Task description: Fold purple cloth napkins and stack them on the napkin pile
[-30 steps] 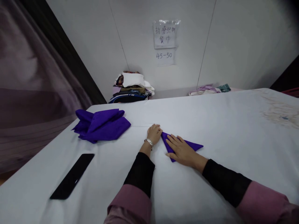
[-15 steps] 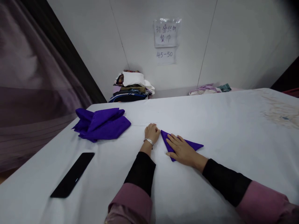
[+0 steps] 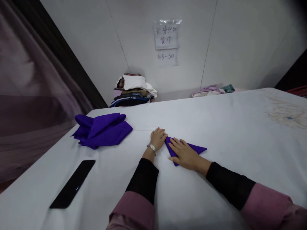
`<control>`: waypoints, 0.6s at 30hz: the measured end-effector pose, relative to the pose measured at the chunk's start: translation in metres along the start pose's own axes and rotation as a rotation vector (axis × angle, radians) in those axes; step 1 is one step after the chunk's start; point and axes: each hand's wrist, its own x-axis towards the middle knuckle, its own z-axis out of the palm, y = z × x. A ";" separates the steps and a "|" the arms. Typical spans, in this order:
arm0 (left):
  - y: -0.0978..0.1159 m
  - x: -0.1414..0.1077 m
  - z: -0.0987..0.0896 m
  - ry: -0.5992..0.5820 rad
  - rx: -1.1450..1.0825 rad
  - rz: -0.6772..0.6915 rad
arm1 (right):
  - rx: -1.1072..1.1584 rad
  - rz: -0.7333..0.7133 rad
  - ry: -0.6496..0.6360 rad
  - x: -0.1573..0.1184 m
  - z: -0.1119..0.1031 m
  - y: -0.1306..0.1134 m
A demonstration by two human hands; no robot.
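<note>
A purple cloth folded into a flat triangle [image 3: 197, 148] lies on the white-covered table [image 3: 230, 127]. My right hand [image 3: 185, 155] rests flat on it with its fingers spread. At the cloth's upper left tip is my left hand [image 3: 158, 138], wearing a silver bracelet; its fingers are bent and its fingertips touch that corner. Whether they pinch the fabric is too small to tell.
Crumpled purple cloth [image 3: 105, 130] lies at the left, with a flat black object [image 3: 73, 184] nearer me. Behind the table's far edge are a stack of folded clothes [image 3: 134, 89] and more fabric [image 3: 211, 90]. Handwritten sheets [image 3: 167, 36] hang on the wall.
My left hand has shifted slightly right, onto the tip of the folded cloth, and its fingers have loosened from a fist. My right hand stays pressed on the cloth. The view has moved slightly.
</note>
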 end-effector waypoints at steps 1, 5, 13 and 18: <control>0.000 0.000 0.000 0.008 0.002 -0.001 | 0.002 0.001 -0.002 0.000 0.000 0.000; -0.002 0.001 0.002 0.027 0.016 -0.017 | 0.005 0.004 0.005 0.000 0.000 0.000; -0.002 0.002 0.005 0.050 0.025 -0.039 | 0.002 -0.003 0.006 0.000 0.003 0.003; -0.001 0.003 0.006 0.066 0.045 -0.049 | 0.003 0.000 0.005 0.000 0.001 0.001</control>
